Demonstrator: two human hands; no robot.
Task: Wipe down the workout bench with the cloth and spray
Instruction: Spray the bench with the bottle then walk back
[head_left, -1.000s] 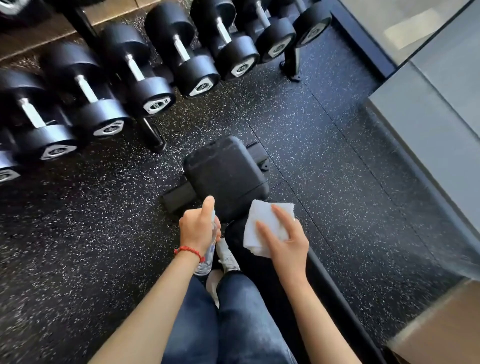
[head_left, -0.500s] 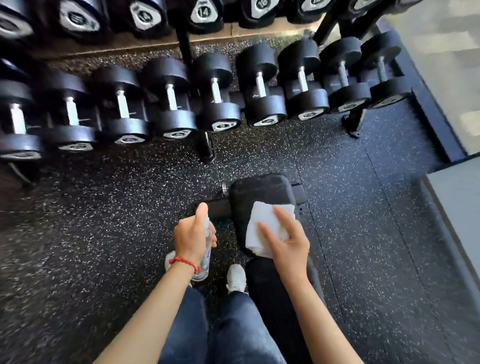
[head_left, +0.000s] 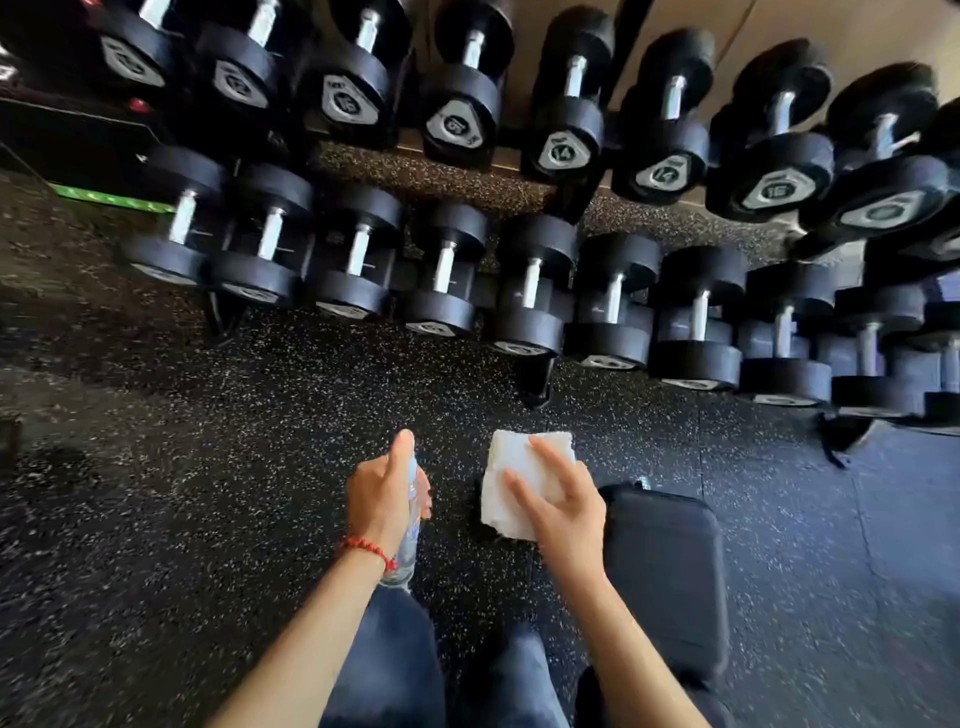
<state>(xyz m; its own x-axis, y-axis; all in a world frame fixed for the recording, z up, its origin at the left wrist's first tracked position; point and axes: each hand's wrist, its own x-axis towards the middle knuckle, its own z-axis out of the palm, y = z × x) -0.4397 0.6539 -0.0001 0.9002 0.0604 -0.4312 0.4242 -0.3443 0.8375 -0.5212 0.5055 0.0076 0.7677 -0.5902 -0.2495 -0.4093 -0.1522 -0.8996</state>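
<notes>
In the lower middle of the frame the person's left hand is wrapping around a clear plastic spray bottle, fingers closed on its body and the index finger lying straight up along the top, apparently resting on the nozzle so it is ready to press. A red beaded bracelet is sitting on that wrist. Just to the right, the right hand is gripping a folded white cloth, thumb underneath and fingers spread flat across its upper face, which is keeping the cloth as a broad pad for wiping.

The black padded workout bench is lying in the lower right of the frame, its rounded end just right of the cloth hand; the cloth is hanging over the floor, beside the pad rather than on it. The nozzle is pointing toward the top of the frame, away from the bench, so in my judgement the hands are being carried between stretches of the pad, and both need swinging right before spraying or wiping.

Rows of black dumbbells with steel handles are filling the upper half, standing well apart from the hands. The black speckled rubber floor is spreading beneath, and the person's legs in dark blue jeans are showing along the bottom edge.
</notes>
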